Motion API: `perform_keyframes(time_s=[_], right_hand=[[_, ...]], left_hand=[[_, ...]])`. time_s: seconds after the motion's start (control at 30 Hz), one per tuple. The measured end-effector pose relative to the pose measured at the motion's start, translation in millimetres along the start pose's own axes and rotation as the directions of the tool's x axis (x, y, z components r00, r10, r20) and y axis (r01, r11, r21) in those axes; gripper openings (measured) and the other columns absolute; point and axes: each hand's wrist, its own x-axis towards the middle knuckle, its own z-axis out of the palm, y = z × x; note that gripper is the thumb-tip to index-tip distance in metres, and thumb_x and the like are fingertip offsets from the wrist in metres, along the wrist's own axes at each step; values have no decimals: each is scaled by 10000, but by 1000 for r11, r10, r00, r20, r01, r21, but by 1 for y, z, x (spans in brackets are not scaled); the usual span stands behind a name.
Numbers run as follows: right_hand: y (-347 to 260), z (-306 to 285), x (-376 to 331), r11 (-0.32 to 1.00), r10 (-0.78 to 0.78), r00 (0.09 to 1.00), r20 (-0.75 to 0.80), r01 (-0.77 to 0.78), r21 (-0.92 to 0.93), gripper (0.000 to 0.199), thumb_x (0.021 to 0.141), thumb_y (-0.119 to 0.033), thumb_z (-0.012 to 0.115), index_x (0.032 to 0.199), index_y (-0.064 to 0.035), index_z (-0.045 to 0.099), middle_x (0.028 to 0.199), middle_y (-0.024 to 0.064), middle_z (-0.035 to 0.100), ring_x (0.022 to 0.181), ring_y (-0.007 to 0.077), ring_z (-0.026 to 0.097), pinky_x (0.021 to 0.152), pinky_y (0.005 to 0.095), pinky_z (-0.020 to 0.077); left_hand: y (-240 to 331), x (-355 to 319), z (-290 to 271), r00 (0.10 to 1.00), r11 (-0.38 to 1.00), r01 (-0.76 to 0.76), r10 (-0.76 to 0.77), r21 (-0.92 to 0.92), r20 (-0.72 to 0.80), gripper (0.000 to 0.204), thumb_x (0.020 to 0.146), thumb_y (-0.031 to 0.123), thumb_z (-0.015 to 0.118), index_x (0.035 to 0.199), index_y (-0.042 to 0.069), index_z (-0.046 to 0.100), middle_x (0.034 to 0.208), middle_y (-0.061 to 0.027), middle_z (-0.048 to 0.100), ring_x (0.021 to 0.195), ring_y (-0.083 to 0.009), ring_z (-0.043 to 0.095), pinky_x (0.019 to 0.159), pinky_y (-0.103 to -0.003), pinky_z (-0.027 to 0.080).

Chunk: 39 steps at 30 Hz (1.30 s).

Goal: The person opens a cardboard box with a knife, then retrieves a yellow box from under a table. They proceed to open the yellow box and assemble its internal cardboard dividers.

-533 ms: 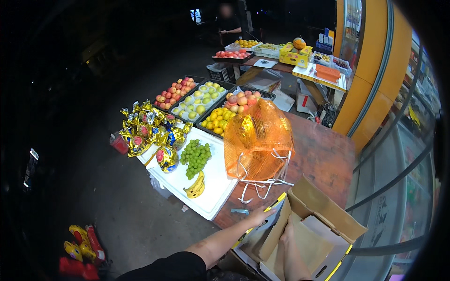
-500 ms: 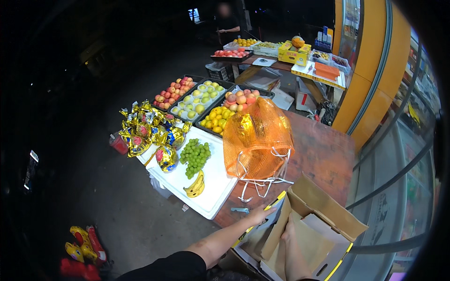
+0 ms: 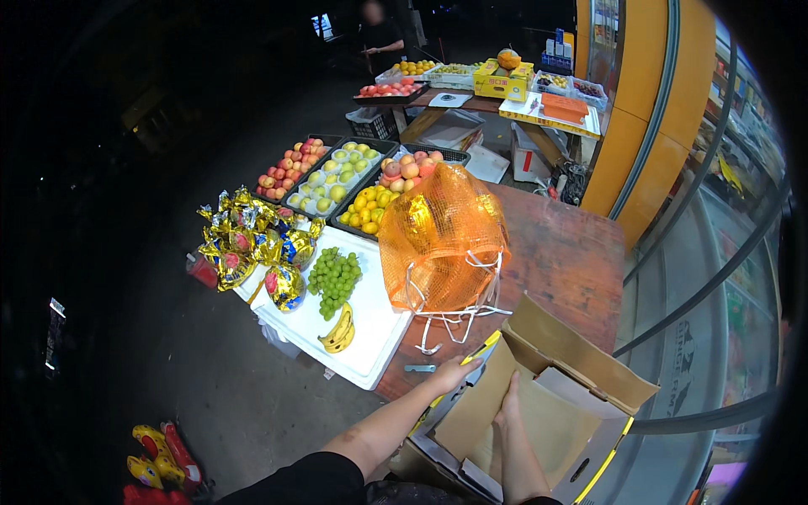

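An open cardboard box [image 3: 593,433] with yellow edges and a brown inside sits at the near right. My left hand [image 3: 454,375] is closed round the rim of its left wall. Inside the box, my right hand [image 3: 507,406] lies against a brown flap [image 3: 474,402], fingers stretched out and partly hidden. A small blue-grey folding knife or similar flat tool [image 3: 420,368] rests on the table beside my left hand. Just beyond the box is an orange mesh bag [image 3: 446,240] with white cords and gold-wrapped things inside.
On the reddish wooden table [image 3: 564,252], a white foam lid [image 3: 370,341] carries green grapes [image 3: 334,282], bananas [image 3: 338,330] and foil-wrapped fruit [image 3: 284,287]. Trays of apples [image 3: 290,168], pears [image 3: 337,177] and peaches [image 3: 410,171] stand behind. A person [image 3: 381,40] is far back.
The brown flap has tilted left toward the box's left wall, with my right hand moving up along it. My left hand stays on the rim. The whole view has shifted slightly.
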Motion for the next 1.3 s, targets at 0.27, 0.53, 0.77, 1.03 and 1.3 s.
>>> perform_keyframes(time_s=[0.27, 0.53, 0.77, 1.03, 1.3], right_hand=[[0, 28, -5, 973, -180, 980, -89, 163, -165, 644, 993, -577, 330, 1356, -60, 456, 1304, 125, 553, 1197, 273, 533, 982, 420, 468], [16, 21, -32, 991, 89, 996, -4, -89, 102, 797, 896, -725, 361, 1401, -113, 433, 1375, 111, 503, 1247, 295, 482, 1040, 497, 398], [41, 10, -42, 976, 209, 977, 49, -211, 54, 862, 845, -789, 367, 1412, -141, 419, 1375, 94, 496, 1258, 286, 469, 1041, 497, 393], [47, 25, -40, 991, 132, 991, 36, -132, 7, 860, 889, -756, 318, 1455, -110, 348, 1455, 128, 411, 1330, 293, 391, 1106, 463, 310], [35, 42, -51, 992, 100, 994, -34, -97, 81, 807, 916, -708, 349, 1451, -103, 352, 1441, 129, 425, 1321, 287, 407, 1101, 446, 328]], left_hand=[[10, -5, -8, 999, 999, 22, -24, 49, 27, 788, 889, 643, 480, 1256, -52, 548, 1150, -259, 631, 1068, -348, 615, 912, -398, 451], [27, -18, 0, 998, 999, 37, -38, 22, 46, 810, 879, 650, 497, 1273, -57, 525, 1088, -245, 653, 930, -317, 659, 830, -400, 482], [6, -7, 2, 998, 999, 40, -40, -2, 54, 803, 885, 631, 507, 1276, -71, 516, 1148, -277, 628, 1054, -349, 626, 900, -406, 463], [-3, -5, 3, 997, 996, 46, -42, -73, 59, 745, 907, 593, 499, 1298, -42, 510, 1237, -276, 588, 1164, -363, 575, 963, -405, 436], [-11, 4, 11, 997, 996, 60, -62, 63, 38, 742, 907, 612, 479, 1336, 7, 495, 1254, -254, 587, 1168, -368, 571, 970, -412, 432]])
